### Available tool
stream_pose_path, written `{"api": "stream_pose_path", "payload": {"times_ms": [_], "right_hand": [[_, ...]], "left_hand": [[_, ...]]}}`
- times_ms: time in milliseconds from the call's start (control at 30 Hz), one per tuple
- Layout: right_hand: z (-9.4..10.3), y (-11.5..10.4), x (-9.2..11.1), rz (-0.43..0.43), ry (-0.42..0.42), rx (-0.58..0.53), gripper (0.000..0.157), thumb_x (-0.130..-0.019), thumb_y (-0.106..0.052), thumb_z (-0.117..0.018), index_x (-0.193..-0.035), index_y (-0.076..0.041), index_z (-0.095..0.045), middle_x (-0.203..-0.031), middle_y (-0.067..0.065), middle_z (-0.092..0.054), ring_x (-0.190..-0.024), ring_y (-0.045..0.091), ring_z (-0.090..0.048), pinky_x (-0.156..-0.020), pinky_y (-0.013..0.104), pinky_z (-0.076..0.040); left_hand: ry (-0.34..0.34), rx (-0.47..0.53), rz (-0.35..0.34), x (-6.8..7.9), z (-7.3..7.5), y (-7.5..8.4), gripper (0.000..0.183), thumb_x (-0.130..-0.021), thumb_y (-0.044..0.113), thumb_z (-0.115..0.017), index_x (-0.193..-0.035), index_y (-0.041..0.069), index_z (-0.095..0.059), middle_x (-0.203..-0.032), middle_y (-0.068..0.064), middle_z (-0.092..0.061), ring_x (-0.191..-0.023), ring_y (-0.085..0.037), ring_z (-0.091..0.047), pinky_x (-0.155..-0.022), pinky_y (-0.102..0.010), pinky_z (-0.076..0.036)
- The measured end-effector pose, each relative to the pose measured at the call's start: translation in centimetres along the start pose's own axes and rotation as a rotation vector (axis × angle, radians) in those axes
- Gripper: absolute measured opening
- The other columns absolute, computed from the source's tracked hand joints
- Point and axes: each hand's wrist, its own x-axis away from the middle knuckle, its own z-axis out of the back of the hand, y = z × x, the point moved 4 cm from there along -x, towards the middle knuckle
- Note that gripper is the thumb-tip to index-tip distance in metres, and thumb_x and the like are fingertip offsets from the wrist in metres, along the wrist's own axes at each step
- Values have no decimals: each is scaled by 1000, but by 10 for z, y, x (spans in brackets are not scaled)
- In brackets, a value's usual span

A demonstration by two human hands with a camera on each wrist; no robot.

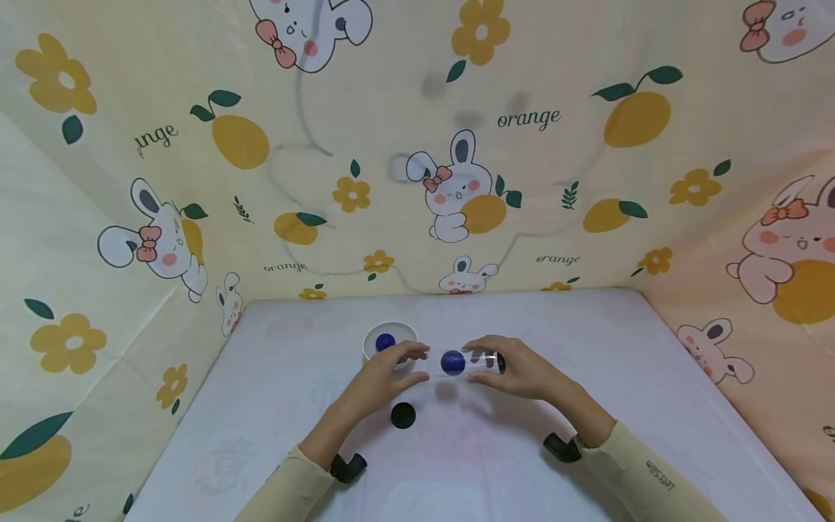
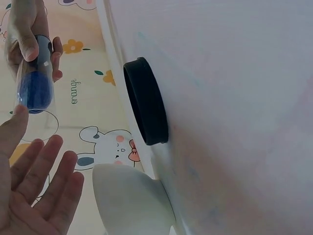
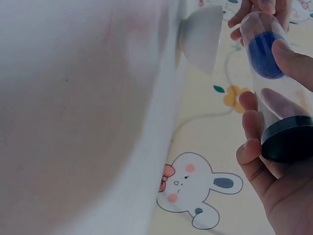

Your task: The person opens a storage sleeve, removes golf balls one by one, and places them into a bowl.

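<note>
My right hand (image 1: 522,371) grips a clear tube (image 3: 269,90) held level above the table. A black cap (image 3: 288,139) covers the tube's right end, by the palm, and the left end has an uncovered rim. Inside the tube is a blue ball (image 1: 453,362), glittery in the head view. My left hand (image 1: 375,380) is beside the uncovered end, thumb and fingers apart and gently bent; whether the fingertips touch the rim I cannot tell. On the table below lies a loose black lid (image 1: 403,415).
A small white bowl (image 1: 367,348) with another blue ball (image 1: 385,342) in it stands behind my left hand. The white table (image 1: 496,464) ends at patterned cloth walls (image 1: 391,101) at the back and sides.
</note>
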Motion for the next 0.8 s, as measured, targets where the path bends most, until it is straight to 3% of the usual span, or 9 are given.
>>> {"api": "stream_pose_path", "payload": {"times_ms": [233, 400, 800], "right_hand": [[1, 2, -3, -9, -13, 21, 53, -95, -36, -85, -138, -10, -69, -124, 8, -75, -102, 25, -70, -81, 35, -60], [2, 2, -4, -28, -29, 32, 54, -94, -40, -85, -138, -12, -69, -121, 6, -75, -101, 17, -67, -73, 27, -57], [5, -1, -5, -31, -36, 33, 55, -94, -39, -85, -137, -9, -69, -114, 3, -75, -99, 23, -69, -71, 27, -56]], "left_hand": [[-11, 20, -8, -1, 0, -2, 49, -102, 28, -78, -146, 17, -62, -135, 0, -73, -129, -21, -66, -115, -47, -52], [-14, 25, -5, -2, -1, -4, 49, -101, 29, -78, -146, 18, -62, -132, 2, -73, -126, -19, -66, -113, -45, -53], [-11, 26, -10, -3, -2, -4, 50, -101, 33, -78, -146, 19, -61, -135, 3, -72, -125, -16, -67, -111, -42, -55]]}}
